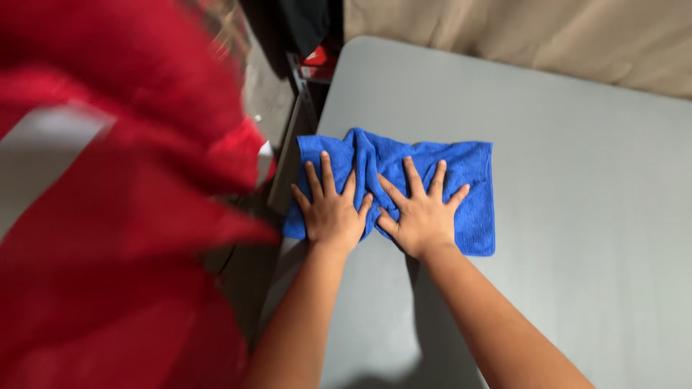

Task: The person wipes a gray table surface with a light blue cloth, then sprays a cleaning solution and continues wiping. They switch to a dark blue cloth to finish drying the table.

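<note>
- Head view: left hand (331,209) flat, palm down, fingers spread wide, pressed on the blue cloth (461,191). It grips nothing.
- Right hand (422,212) the same: flat, palm down, fingers fanned out, resting on the cloth just beside the left one. Thumbs nearly meet in the middle.
- Both forearms reach up from the lower edge of the picture, the left one straighter, the right one slanting in from the lower right.
- The cloth lies on the grey table (577,216), close to its left edge; its left corner hangs a little over that edge.
- The cloth runs under both hands. More of it shows beyond the right hand, where a smooth stretch extends to a straight hemmed edge on the right.
- Between and above the hands the cloth is bunched into a raised fold; fingertips of both hands point toward it.
- To the left, a blurred red garment (108,216) with a pale stripe fills much of the frame, very near the camera.
- Beyond the table's far side, beige fabric (540,36). Dark floor and indistinct clutter by the table's left corner; too blurred to name.
</note>
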